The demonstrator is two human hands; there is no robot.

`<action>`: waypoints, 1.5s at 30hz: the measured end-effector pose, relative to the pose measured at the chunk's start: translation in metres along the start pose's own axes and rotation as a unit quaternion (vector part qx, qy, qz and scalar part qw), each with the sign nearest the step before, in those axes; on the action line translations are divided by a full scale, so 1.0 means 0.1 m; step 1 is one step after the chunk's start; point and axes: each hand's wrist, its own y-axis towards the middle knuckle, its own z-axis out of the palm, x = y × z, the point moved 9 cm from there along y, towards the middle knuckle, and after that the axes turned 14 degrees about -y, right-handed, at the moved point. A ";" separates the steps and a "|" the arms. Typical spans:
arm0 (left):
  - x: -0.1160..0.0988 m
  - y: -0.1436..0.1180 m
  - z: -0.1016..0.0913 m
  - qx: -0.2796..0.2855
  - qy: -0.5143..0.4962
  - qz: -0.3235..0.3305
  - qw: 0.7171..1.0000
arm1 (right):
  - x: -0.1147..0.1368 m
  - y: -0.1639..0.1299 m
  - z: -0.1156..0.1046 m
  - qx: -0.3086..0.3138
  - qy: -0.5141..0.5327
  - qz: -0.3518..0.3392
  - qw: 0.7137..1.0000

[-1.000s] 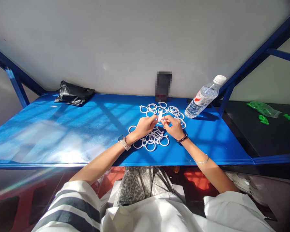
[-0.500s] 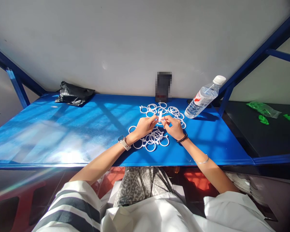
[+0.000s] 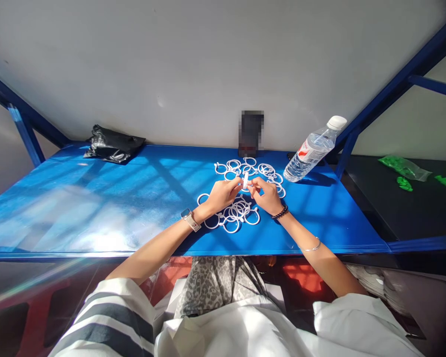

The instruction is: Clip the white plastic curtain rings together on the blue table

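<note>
Nearly closed, our left fingers [image 3: 237, 183] and right fingers [image 3: 257, 183] pinch a white piece [image 3: 246, 179]. Rings [image 3: 241, 210] lie on our surface [image 3: 163, 198], both beyond and nearer than the fingers.

A single head-worn camera looks from above the near side of the blue table [image 3: 163, 193], facing forward and down, close enough to catch leopard-print trousers [image 3: 208, 285] before the table and the pale wall [image 3: 193, 74] behind it.
</note>
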 end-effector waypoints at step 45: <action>0.00 0.02 0.03 0.036 -0.034 -0.031 0.998 | 0.02 0.00 -0.02 0.009 -0.024 -0.015 1.000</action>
